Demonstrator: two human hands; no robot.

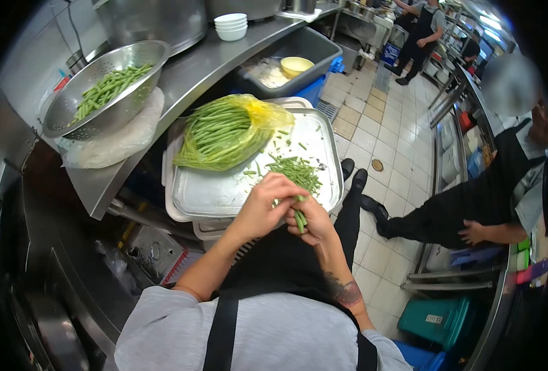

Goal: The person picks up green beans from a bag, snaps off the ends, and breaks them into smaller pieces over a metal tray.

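Head view: the right hand (317,221) is closed around a few green beans (300,221) above the near edge of a metal tray (209,190). The left hand (263,201) has its fingers curled at the beans' upper ends; I cannot tell whether they pinch one. Beyond the hands, cut pieces (295,172) lie scattered on the tray, beside a yellow plastic bag (268,117) full of long beans. On the counter (193,80) to the left, a tilted colander (104,122) with more beans leans on a whitish bag (122,145); stacked white bowls (231,29) stand farther along. Behind the tray is a grey tub (323,48) holding a yellow bowl (297,65). A co-worker (503,191) stands close on the right, partly cut off. The hands overlap, hiding some fingertips and part of the held beans; the tub's whitish contents are hard to make out, and the picture's corners are black.
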